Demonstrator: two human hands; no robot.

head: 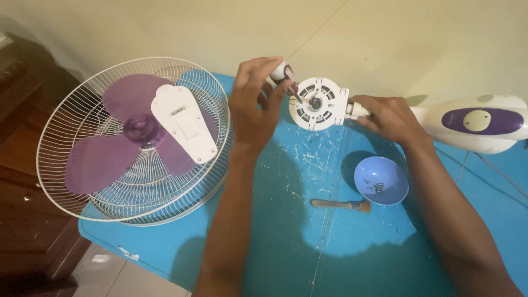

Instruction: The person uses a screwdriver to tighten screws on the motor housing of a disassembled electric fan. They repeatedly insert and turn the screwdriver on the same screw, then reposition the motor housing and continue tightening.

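Head view: left hand (254,104) gripped a screwdriver (287,78) at the motor housing (319,103), right hand (391,118) clamped its neck above the blue table (286,231). Grille with blades (135,140) was already off (screws in bowl (381,180)); motor disassembly looked unfinished.

White round fan motor housing (319,103) stands upright on its neck, screwdriver (287,78) tip against its centre
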